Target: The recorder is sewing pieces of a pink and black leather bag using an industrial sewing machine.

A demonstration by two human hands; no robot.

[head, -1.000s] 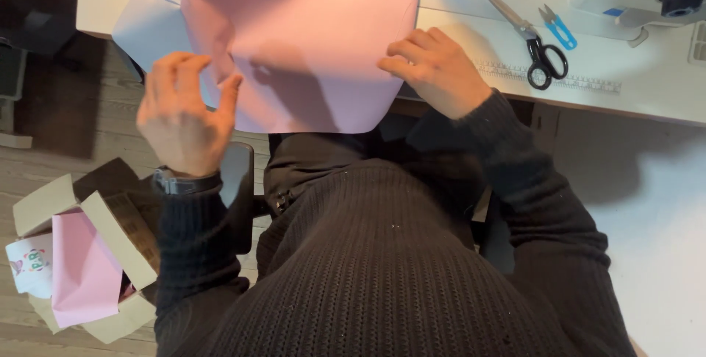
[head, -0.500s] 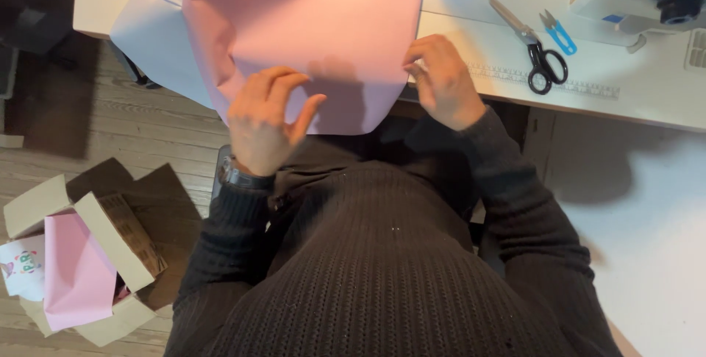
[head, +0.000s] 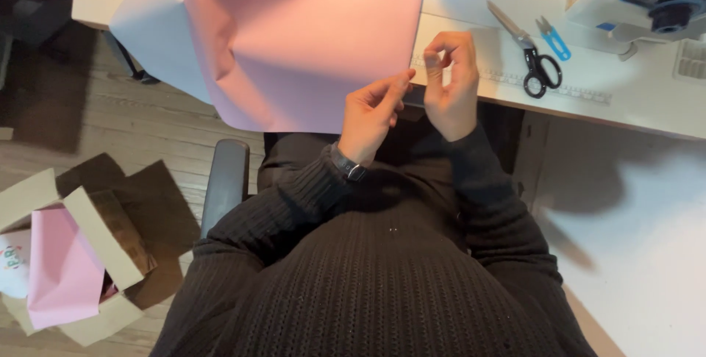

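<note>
A large pink sheet of fabric (head: 309,41) hangs over the front edge of the white table (head: 625,100), in front of my lap. My left hand (head: 371,111), with a watch on its wrist, pinches the sheet's lower right edge between thumb and fingers. My right hand (head: 452,81) is right beside it, just off that same edge. Its fingers are curled, thumb and forefinger tips close together, and I see nothing between them.
Black-handled scissors (head: 533,59) and small blue snips (head: 553,41) lie on the table to the right, near a sewing machine (head: 654,0). An open cardboard box (head: 81,254) with more pink fabric sits on the wooden floor at lower left. A chair armrest (head: 224,180) is by my left side.
My left hand has moved from the sheet's lower left across to its lower right edge, beside my right hand. My right hand has lifted slightly and curled its fingers.
</note>
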